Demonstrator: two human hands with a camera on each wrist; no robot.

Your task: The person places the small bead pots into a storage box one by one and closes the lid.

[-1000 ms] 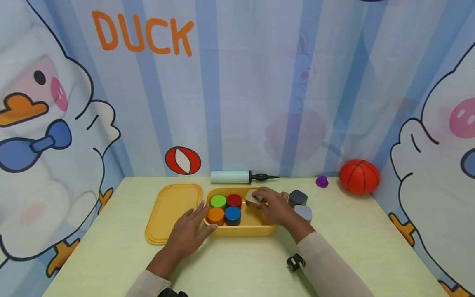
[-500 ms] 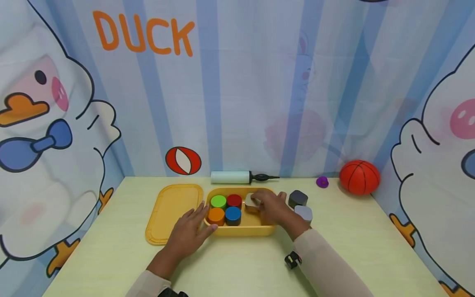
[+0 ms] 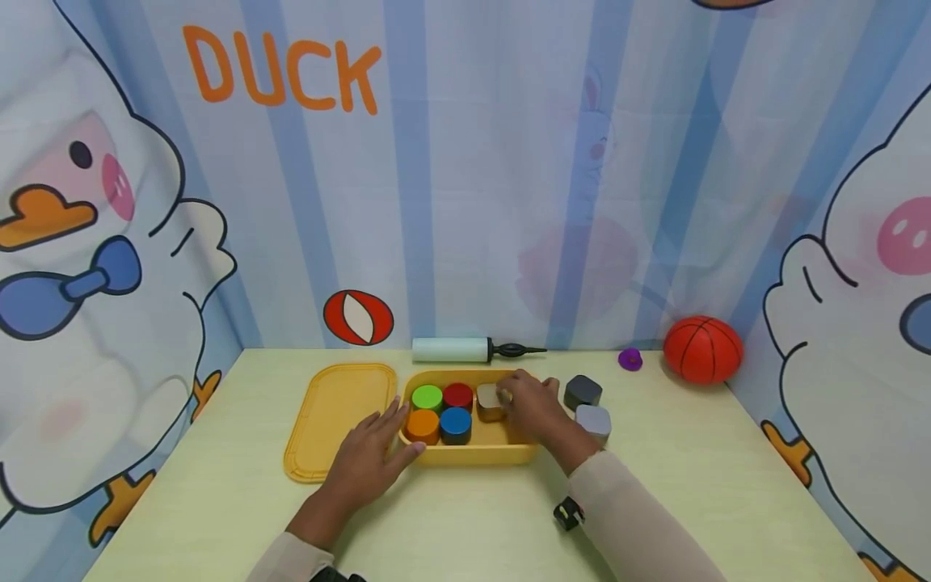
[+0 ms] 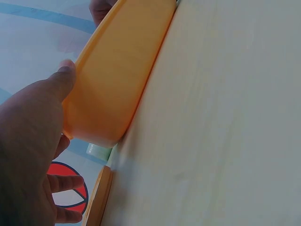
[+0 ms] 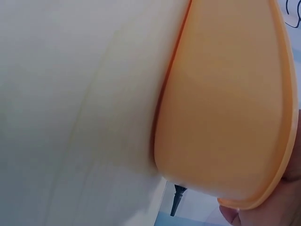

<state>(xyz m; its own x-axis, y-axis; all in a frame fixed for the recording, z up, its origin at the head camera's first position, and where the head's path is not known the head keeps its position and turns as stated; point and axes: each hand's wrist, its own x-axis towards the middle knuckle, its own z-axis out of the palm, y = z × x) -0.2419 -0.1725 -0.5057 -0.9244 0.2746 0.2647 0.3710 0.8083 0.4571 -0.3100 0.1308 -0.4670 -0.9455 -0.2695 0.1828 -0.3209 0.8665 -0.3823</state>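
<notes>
A yellow plastic box stands on the table, its side wall filling much of both wrist views. My left hand touches its left end with extended fingers, the thumb on the rim in the left wrist view. Inside are round pieces: green, red, orange and blue. Beside the red one sits a rounded beige block; my right hand reaches over the box's right end and pinches its right edge. The wall hides those fingertips in the right wrist view.
Left of the box lies a flat yellow lid. On its right are a dark grey block and a light grey block. Behind stand a pale hand pump, a small purple object and a red ball.
My right hand has lowered the beige block and shifted it slightly left, up beside the red piece. The left hand has stayed at the box's left end.
</notes>
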